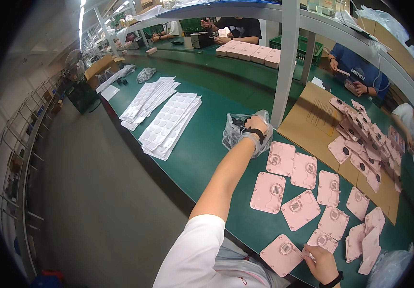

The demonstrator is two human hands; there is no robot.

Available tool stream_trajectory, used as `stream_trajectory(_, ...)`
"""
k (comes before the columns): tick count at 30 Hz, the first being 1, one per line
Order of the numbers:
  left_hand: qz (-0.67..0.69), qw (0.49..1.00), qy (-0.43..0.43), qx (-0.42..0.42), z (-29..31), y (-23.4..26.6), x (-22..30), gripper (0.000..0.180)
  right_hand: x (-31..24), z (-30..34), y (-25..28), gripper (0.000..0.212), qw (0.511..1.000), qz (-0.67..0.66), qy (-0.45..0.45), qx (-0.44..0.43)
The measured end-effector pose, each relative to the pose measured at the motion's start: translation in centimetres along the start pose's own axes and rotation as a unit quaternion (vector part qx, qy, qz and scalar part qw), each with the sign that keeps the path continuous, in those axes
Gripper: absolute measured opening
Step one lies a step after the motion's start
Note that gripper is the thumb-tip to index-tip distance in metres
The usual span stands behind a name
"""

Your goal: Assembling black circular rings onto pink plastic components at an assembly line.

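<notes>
My left hand (258, 125) reaches into a clear plastic bag (230, 136) holding small dark pieces (238, 122). Its fingers curl down into the bag; what they grasp is hidden. A black band circles that wrist. At the lower right, my right hand (321, 265) has thumb and forefinger drawn together at the corner of a pink plastic cover (281, 255); anything pinched there is too small to make out. Another pink cover (322, 239) lies just beyond those fingers. Several more pink covers (267, 193) lie spread between my hands, each with a round grille.
White sticker sheets (168, 127) lie left on the green table (207, 108). A cardboard sheet (308, 113) bears piled pink covers (365, 137) with dark discs. A grey post (286, 62) stands behind the bag. Co-workers (360, 67) sit opposite. More covers (368, 235) are stacked at right.
</notes>
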State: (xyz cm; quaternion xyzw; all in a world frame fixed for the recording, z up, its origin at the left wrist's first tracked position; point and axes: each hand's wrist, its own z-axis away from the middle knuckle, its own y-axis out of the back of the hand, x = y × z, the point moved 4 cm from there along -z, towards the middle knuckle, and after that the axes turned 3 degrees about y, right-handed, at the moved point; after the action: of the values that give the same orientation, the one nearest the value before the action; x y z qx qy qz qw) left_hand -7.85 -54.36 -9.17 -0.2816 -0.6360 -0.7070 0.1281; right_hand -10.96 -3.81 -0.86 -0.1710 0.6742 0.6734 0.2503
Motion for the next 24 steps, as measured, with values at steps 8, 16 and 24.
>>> stream_trajectory(8, 0.059, 0.996, -0.036, 0.058, -1.8, 1.2, -1.1, 0.024, -0.3, -0.3, 0.3, 0.024, 1.000, -0.002, -0.007, -0.001)
stream_trajectory(16, 0.033, 0.997, -0.067, 0.035, -3.6, 5.3, -3.2, 0.022, 0.8, -0.2, 0.2, 0.030, 1.000, 0.006, -0.014, 0.002)
stream_trajectory(24, 0.571, 0.805, 0.107, -0.122, -0.5, 9.8, -7.6, 0.027, 0.8, -0.1, 0.2, 0.031, 1.000, 0.008, -0.014, -0.019)
